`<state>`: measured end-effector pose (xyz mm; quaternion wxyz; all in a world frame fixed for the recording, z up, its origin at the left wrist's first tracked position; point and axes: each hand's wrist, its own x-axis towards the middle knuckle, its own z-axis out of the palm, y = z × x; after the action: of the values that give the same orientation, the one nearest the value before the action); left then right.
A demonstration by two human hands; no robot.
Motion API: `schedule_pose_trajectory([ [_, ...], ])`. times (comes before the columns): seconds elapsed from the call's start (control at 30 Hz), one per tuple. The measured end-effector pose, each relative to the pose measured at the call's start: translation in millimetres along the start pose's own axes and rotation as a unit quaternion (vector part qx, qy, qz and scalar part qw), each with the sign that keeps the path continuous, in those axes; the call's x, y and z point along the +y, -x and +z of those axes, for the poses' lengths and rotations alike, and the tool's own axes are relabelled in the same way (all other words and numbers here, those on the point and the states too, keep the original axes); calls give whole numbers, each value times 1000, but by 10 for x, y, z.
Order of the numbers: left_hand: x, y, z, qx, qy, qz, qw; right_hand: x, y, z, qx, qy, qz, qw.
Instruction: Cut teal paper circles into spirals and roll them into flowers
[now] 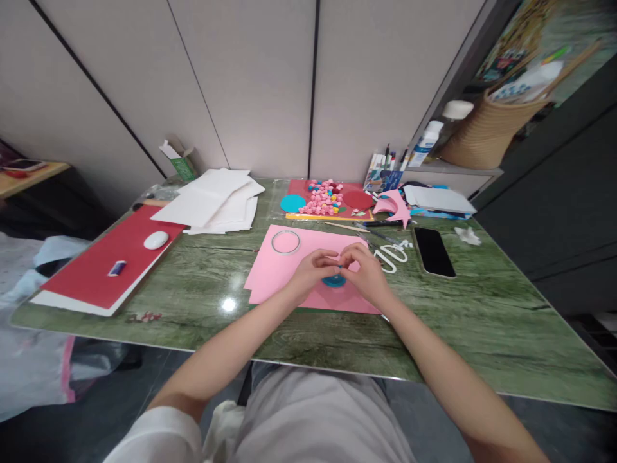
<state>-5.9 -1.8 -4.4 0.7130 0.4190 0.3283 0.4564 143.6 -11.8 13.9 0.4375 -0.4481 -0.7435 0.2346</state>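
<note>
My left hand (pixel 314 270) and my right hand (pixel 365 271) meet over sheets of pink paper (pixel 270 273), their fingertips pinched close together. Between the fingertips shows a small bit of blue, too small to name. Right below them is a blue round piece (pixel 333 281), partly hidden by the fingers; whether they touch it I cannot tell. A thin clear ring (pixel 285 242) lies on the pink paper, up and left of my left hand. White curled strips (pixel 393 257) lie just right of my right hand.
Pink pompoms (pixel 322 199), a light blue disc (pixel 292 204) and a red disc (pixel 358 199) lie at the back. A phone (pixel 434 252) is to the right. White sheets (pixel 205 196) and red paper (pixel 99 270) with a white oval object (pixel 156 240) are left.
</note>
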Motion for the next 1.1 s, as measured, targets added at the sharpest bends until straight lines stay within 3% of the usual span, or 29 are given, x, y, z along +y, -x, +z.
schedule_pose_trajectory([
  [0.3, 24, 20, 35, -4, -2, -8, 1000, -16, -8, 3, -11, 2, -12, 1000],
  [0.57, 23, 11, -12, 27, -34, 15, 999, 26, 12, 0, -23, 6, -15, 1000],
  [0.83, 8, -4, -43, 24, -47, 22, 998, 87, 26, 32, -50, 20, -66, 996],
  [1.1, 43, 22, 20, 19, -51, 17, 998, 89, 18, 28, -8, 10, -25, 1000],
])
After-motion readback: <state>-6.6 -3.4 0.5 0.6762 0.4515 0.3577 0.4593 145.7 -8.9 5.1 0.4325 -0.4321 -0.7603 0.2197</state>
